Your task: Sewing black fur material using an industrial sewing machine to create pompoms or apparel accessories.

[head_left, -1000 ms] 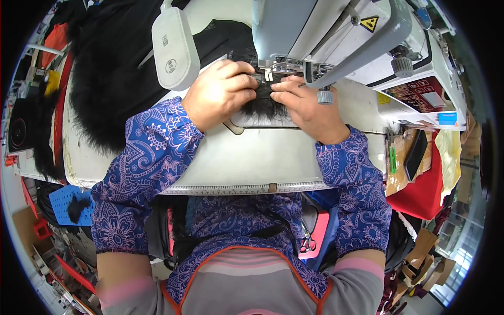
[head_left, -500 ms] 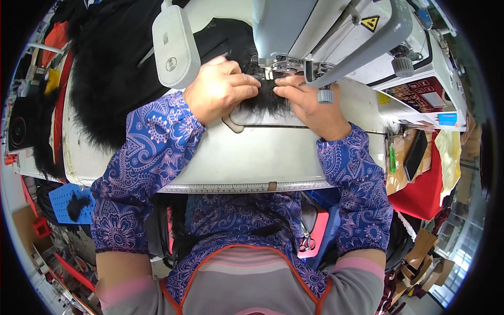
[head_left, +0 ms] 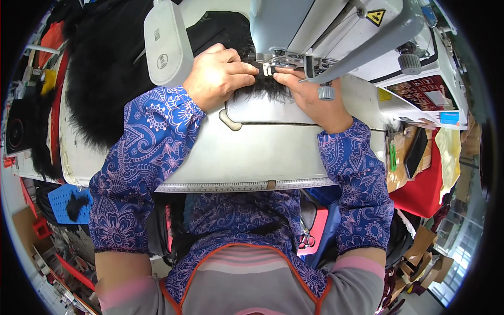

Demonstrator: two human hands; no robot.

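Note:
Black fabric with shaggy fur trim lies under the presser foot of a grey sewing machine. On the foot's left, the curled fingers of my left hand are closed on the fabric. My right hand is at the foot's right, fingers closed on the fabric's edge and partly hidden behind a metal guard. A white rounded device hangs beside my left hand. My two forearms wear blue patterned sleeves.
A large black furry heap covers the table's left. A metal ruler runs along the front edge. To the right lie a dark phone and red cloth. Scissors and a blue perforated tray sit lower down.
Both hands have shifted slightly forward, away from me, along with the black fabric, baring more of the white machine bed in front of it.

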